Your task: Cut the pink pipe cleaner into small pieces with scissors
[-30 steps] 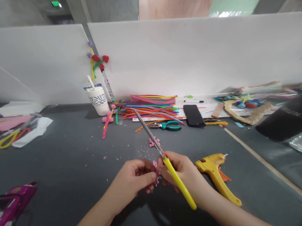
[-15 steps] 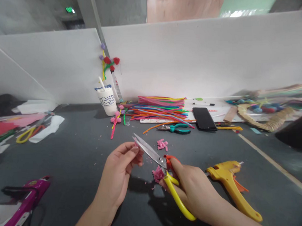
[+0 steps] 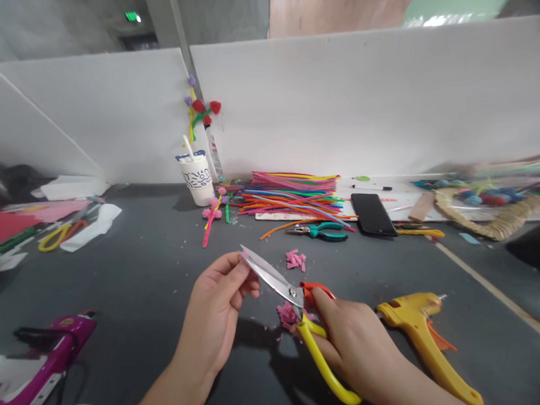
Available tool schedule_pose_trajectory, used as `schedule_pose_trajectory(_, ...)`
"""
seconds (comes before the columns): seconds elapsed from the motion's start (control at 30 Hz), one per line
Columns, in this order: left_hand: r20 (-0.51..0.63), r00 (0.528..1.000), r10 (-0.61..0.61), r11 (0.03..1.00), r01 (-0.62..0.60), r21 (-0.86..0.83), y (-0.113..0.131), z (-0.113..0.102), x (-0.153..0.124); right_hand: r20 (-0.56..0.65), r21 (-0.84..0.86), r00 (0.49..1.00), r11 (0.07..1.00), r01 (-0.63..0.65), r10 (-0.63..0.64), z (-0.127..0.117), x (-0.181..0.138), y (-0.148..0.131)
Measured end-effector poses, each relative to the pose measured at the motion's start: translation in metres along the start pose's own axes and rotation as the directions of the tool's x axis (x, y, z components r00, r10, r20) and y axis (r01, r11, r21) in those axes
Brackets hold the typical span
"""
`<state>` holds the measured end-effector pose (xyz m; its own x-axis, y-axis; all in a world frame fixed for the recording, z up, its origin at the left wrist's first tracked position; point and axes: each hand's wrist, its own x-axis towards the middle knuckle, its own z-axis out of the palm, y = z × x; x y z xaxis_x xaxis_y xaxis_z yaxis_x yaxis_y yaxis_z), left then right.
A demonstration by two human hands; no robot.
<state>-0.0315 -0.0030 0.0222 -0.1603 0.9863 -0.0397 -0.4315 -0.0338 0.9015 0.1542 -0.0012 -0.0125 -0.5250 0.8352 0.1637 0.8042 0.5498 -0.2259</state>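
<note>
Gripping scissors point(image 3: 273, 278), the right hand point(image 3: 358, 333) curls closed while the left hand point(image 3: 215, 303) pinches a pink piece point(image 3: 243, 255).

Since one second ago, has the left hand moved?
Yes: judged against the teal-handled pliers, the left hand has moved leftward and slightly forward.

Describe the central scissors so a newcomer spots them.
Start at the dark table, front centre. There the right hand grips the scissors, blades slanting toward the left hand. Being held sets them apart from the yellow and orange loops lying far left.
</note>
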Motion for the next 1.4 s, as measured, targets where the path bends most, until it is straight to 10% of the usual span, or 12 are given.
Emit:
schedule_pose_trajectory(1.07, -0.023, 0.999, -0.045, 0.999, 0.044, -0.013, 0.002, 0.003, 0.001, 0.005, 0.112, 0.995, 0.989, -0.097, 0.097, -0.003, 0.006, -0.003)
schedule_pose_trajectory(1.4, 0.271, 0.872, -0.408, 0.91, 0.362, 0.204, -0.01, 0.013, -0.008, 0.289, 0.815, 0.905, 0.416, -0.404, 0.313, -0.025, 0.014, -0.006)
